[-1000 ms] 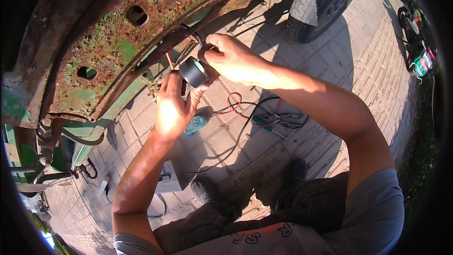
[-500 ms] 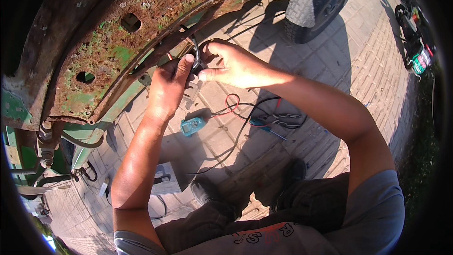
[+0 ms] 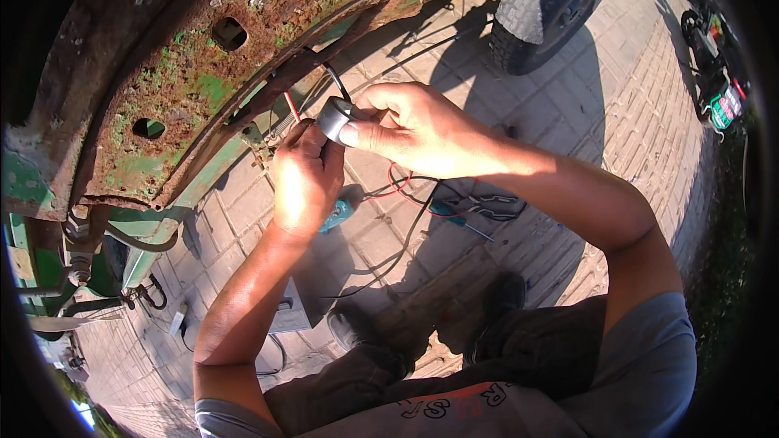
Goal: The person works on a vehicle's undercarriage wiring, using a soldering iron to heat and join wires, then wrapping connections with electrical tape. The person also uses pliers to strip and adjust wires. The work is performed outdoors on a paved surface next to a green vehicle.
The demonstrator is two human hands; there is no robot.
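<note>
A roll of black tape (image 3: 331, 119) is pinched between the thumb and fingers of my right hand (image 3: 410, 126), its round opening facing up. Right beside it, my left hand (image 3: 308, 182) is closed with its fingers curled against the roll's near side. What those fingers grip is hidden. From under the rusty frame a black cable (image 3: 334, 79) comes down and passes behind the roll. A red wire (image 3: 292, 105) runs down to the fingertips of my left hand.
The rusty green metal frame (image 3: 191, 105) overhangs the upper left. A tyre (image 3: 519, 20) stands at the far side. On the paving lie a teal meter (image 3: 337, 215) with red and black leads, pliers (image 3: 495, 207), a screwdriver (image 3: 477, 229) and a grey box (image 3: 294, 312).
The tape roll has turned into clear sight between my hands. My left hand has shifted right and lower, its thumb no longer raised on the cable. It now partly covers the meter.
</note>
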